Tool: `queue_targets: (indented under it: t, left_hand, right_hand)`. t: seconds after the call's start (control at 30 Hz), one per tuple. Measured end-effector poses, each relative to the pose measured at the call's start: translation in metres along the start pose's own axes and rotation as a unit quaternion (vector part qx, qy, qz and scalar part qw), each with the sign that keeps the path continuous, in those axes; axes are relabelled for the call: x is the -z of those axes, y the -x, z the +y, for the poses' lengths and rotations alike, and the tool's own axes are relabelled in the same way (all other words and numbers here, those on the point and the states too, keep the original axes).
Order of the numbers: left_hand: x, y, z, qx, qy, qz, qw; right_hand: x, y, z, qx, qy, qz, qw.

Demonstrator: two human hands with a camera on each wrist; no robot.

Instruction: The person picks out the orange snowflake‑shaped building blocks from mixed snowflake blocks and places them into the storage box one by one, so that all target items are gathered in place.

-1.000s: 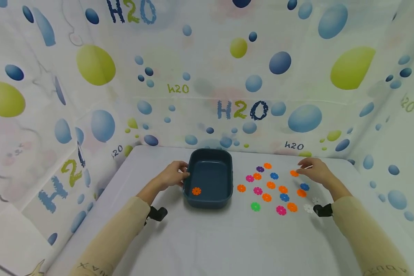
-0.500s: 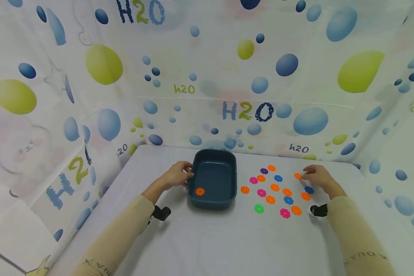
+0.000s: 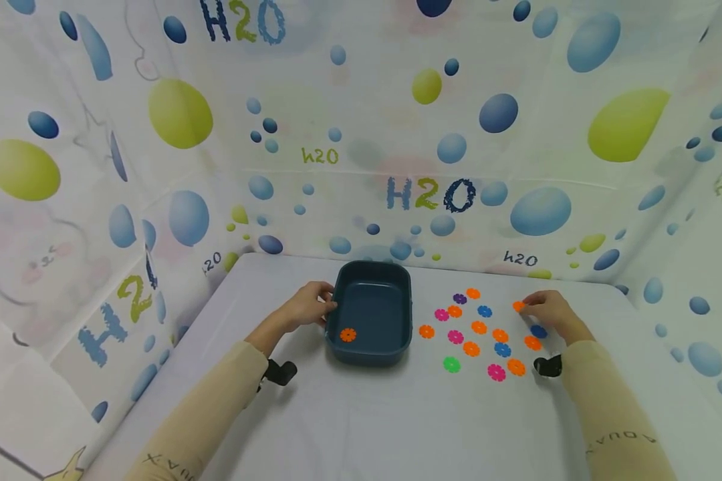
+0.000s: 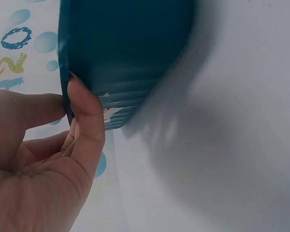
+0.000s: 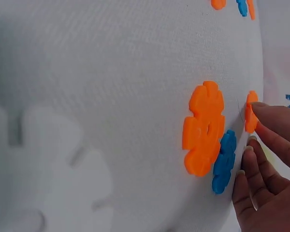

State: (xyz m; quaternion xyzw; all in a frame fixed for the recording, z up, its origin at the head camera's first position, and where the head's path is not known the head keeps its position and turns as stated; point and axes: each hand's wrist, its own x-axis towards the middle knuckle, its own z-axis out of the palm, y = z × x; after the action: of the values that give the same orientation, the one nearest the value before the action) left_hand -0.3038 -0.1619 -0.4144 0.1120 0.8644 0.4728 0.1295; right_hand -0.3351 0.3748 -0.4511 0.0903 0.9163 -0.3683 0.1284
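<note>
My left hand (image 3: 305,305) pinches the left rim of a dark blue rectangular tub (image 3: 406,300). In the left wrist view, thumb and forefinger lie on either side of the tub wall (image 4: 125,53). One orange flower-shaped disc (image 3: 348,335) lies inside the tub, near its front left. At the right, my right hand (image 3: 551,312) pinches another orange flower-shaped disc (image 5: 251,112) by its edge, between thumb and forefinger. That disc is partly covered by the fingers and stays at the table surface. Its other fingers curl loosely below.
Several flower-shaped discs lie scattered between tub and right hand, including a green one (image 3: 452,364), a purple one (image 3: 460,298) and a pink one (image 3: 496,372). A blue disc (image 5: 224,162) lies near the right hand. White discs (image 5: 43,169) blend into the cloth. A printed curtain (image 3: 361,167) hangs behind.
The right thumb and fingers have closed on the orange disc, and the right forearm has shifted slightly left. The left hand keeps its grip on the tub. The head view has shifted a little.
</note>
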Motion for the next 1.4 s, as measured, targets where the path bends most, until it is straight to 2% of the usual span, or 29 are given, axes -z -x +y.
queue_targets:
  t: [0.13, 0.33, 0.5, 0.67, 0.87, 1.13, 1.4]
  left_hand:
    - [0.000, 0.001, 0.000, 0.000, 0.000, -0.002, 1.0000]
    - [0.001, 0.002, 0.002, -0.008, -0.006, -0.007, 0.9999]
    - [0.000, 0.000, 0.001, 0.000, -0.003, -0.004, 1.0000]
    - [0.000, -0.001, -0.001, 0.006, -0.006, -0.003, 1.0000]
    - [0.001, -0.002, -0.001, -0.002, -0.003, -0.006, 1.0000]
    - [0.002, -0.002, 0.000, -0.005, -0.007, -0.005, 0.9999]
    - [0.002, -0.002, -0.001, -0.006, -0.006, -0.005, 1.0000]
  right_hand:
    - [0.000, 0.002, -0.001, -0.003, 0.001, 0.004, 1.0000]
    - [0.002, 0.005, -0.003, 0.006, 0.017, 0.032, 0.9993]
    - [0.004, 0.007, -0.003, 0.016, 0.011, 0.045, 0.9988]
    - [0.005, 0.013, -0.005, 0.051, 0.003, 0.041, 0.9979]
    - [0.006, 0.025, -0.013, 0.102, -0.001, 0.044, 0.9939]
    - [0.008, 0.037, -0.024, 0.141, -0.008, 0.049, 0.9887]
    - [0.001, 0.056, -0.048, 0.188, -0.022, 0.057, 0.9803]
